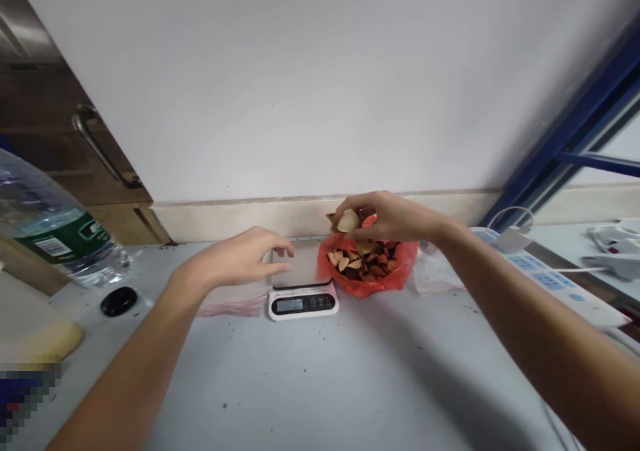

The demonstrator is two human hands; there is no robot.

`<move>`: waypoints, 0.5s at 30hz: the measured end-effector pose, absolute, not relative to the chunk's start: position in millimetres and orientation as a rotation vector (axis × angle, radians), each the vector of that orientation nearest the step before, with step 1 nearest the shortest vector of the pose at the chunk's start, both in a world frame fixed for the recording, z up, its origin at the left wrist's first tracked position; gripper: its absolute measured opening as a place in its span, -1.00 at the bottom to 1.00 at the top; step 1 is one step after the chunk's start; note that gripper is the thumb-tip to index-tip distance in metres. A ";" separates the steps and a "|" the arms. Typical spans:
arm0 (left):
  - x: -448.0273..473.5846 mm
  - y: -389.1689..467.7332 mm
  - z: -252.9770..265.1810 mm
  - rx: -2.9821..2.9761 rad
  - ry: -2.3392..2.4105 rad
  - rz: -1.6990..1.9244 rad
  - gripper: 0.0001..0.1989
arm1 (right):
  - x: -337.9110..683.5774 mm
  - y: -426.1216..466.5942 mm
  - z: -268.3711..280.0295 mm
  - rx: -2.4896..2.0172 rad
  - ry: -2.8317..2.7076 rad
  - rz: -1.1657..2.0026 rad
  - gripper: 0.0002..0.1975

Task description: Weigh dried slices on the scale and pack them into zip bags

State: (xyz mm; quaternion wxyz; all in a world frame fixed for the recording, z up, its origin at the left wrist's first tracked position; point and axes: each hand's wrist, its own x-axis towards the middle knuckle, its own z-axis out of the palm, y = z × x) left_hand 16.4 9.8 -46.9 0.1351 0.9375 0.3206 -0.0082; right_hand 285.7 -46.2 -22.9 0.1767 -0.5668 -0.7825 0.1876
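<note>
A red plastic bag [405, 264] stands open on the table, filled with curved brown and tan pieces that look like dried peel [373, 264]. Above it, my right hand [383, 212] is closed around several pieces of the dried peel [349, 221], pale side showing. To the left of the bag, touching or almost touching it, sits a small white kitchen scale [304, 307] with a lit display that seems to read zero. My left hand [250, 257] hovers at the left of the scale's plate [300, 264], fingers apart and holding nothing.
Flat clear plastic bags with a reddish edge [233, 304] lie left of the scale. A large water bottle [65, 231] and a black round lid [119, 301] are farther left. At right are a clear bag [435, 271] and a white power strip [550, 277] with cables. A wall [320, 91] rises behind.
</note>
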 end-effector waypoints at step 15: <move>-17.8 32.7 -44.2 2.460 1.362 -0.438 -0.45 | 201.3 5.5 -64.3 -1.880 -2.485 0.646 -0.51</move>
